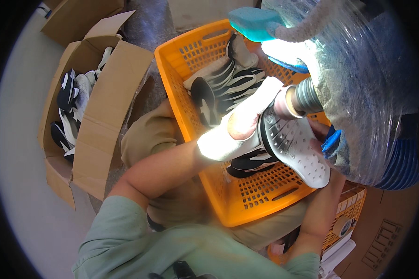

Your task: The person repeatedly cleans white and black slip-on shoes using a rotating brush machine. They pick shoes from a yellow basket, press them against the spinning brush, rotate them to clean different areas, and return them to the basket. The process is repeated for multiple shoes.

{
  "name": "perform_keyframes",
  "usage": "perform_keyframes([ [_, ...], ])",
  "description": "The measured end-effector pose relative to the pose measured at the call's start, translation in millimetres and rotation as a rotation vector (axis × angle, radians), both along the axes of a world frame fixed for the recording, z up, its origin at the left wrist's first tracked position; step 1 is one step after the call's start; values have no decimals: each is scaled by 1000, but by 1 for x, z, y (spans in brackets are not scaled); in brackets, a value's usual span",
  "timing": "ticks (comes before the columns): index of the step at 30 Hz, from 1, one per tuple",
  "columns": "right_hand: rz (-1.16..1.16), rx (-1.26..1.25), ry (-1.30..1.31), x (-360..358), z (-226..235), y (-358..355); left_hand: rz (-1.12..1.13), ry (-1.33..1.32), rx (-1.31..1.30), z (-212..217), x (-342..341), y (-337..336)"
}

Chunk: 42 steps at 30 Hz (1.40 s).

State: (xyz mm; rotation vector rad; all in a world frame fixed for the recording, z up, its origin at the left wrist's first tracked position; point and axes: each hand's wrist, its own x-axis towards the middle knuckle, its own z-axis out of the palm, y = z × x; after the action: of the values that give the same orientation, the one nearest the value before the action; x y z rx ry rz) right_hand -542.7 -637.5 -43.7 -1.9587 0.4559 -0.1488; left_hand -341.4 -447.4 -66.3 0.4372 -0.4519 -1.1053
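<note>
**Shoe held sole-up against a spinning-machine nozzle**

The left hand [239,123], in a white glove, was closed around a white shoe [293,149], holding it over the orange basket [209,172] with its studded sole facing up. The right hand [319,135] gripped the shoe's far side, mostly hidden behind it, so how far it was closed could not be told. The shoe's edge touched a metal nozzle [298,100] coming from a clear plastic hose [358,83]. More black-and-white shoes [228,86] lay in the basket, others in a cardboard box [97,125] on the person's left
</note>
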Motion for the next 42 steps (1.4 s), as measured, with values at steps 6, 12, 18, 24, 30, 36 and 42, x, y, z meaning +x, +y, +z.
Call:
perform_keyframes([
  [6, -22, -65, 21, -8, -10, 19, -159, 59, -154, 1, 6, -8],
  [12, 22, -196, 38, -3, 12, 13, -172, 251, 3, 11, -1, -9],
  [18, 43, -353, 68, -2, 39, 0, -237, 250, -357, 15, -8, -1],
  [24, -19, -424, 74, -10, 42, 2, -237, 185, -207, 16, -9, -2],
  [30, -147, -469, 72, -29, 22, 13, -204, 211, -75, 16, -12, -2],
  [36, -364, -257, 17, -35, 10, 46, -146, 177, -67, 11, -14, -3],
  [42, -586, 316, -314, -7, 5, 82, -174, 270, -65, -7, -15, 3],
])
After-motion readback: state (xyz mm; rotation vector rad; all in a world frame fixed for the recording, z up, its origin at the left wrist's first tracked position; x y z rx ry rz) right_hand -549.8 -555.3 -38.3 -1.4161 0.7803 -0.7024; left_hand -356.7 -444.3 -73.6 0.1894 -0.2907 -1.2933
